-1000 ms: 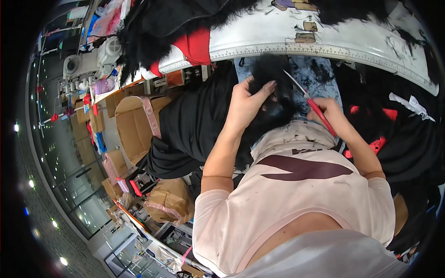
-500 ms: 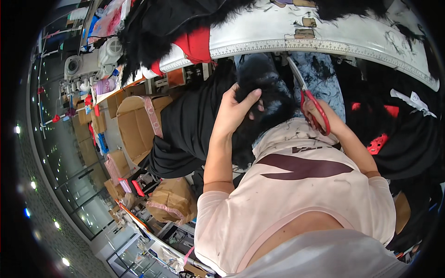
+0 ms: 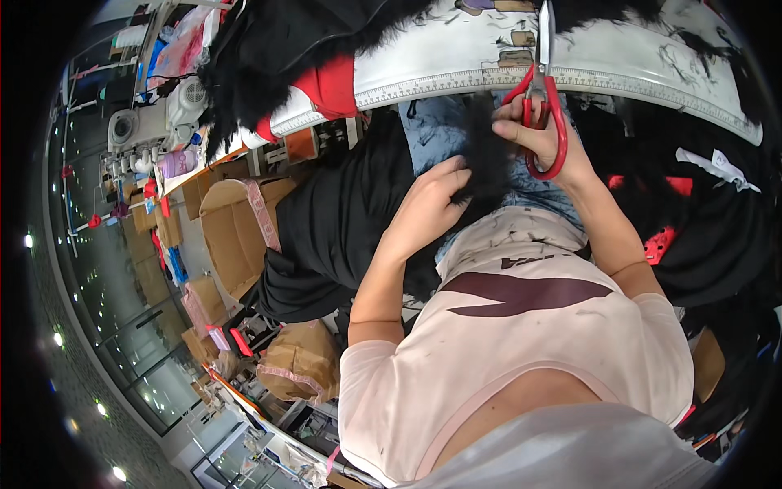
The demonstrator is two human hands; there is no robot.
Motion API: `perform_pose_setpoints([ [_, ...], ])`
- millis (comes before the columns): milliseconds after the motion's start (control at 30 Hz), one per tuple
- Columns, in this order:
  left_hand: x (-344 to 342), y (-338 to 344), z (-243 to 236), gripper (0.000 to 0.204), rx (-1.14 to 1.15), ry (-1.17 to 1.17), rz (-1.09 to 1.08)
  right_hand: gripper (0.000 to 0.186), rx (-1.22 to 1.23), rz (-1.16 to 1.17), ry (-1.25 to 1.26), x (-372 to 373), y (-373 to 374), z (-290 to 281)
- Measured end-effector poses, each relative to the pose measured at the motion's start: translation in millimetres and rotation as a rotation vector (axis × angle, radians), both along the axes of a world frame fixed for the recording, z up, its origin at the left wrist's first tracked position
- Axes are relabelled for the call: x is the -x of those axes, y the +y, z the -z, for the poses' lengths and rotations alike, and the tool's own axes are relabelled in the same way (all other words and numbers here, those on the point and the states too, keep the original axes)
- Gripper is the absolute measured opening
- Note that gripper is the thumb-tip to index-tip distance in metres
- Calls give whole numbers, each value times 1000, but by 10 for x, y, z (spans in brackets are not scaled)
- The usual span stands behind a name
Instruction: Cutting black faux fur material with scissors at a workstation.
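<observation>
My left hand (image 3: pixel 429 205) is closed on one end of a shaggy black fur piece (image 3: pixel 487 159) above my lap. Red-handled scissors (image 3: pixel 559 140) are gripped in my right hand (image 3: pixel 547 145), their blades pointing away from me over the table edge. The blades look nearly together. The thumb and fingers of that hand reach the fur's far right side; whether they pinch it, I cannot tell. Beneath the fur show my blue jeans (image 3: pixel 436 134), covered in loose black fibres.
A white table (image 3: pixel 423 49) with a ruler strip (image 3: pixel 619 85) along its edge lies in front. On it are black fur (image 3: pixel 281 65) and red cloth (image 3: pixel 330 88). Black fabric (image 3: pixel 338 216) drapes at my left, beside a cardboard box (image 3: pixel 232 232). More black fabric (image 3: pixel 717 244) lies right.
My right hand has moved up and left to the fur, and the scissors swung to point farther away. The fur now hangs between both hands; my left hand has turned and lowered slightly.
</observation>
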State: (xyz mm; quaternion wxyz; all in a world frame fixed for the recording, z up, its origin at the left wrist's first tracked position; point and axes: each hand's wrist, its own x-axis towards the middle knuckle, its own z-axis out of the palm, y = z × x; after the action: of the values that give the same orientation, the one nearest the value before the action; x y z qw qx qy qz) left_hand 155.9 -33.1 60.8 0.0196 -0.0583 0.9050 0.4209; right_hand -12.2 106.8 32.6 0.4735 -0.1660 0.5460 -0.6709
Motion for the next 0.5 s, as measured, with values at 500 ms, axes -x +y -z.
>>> perform_pose_setpoints([
  [500,50,-8,121,31,246,-35,113,25,83,180,27,-36,-19,21],
])
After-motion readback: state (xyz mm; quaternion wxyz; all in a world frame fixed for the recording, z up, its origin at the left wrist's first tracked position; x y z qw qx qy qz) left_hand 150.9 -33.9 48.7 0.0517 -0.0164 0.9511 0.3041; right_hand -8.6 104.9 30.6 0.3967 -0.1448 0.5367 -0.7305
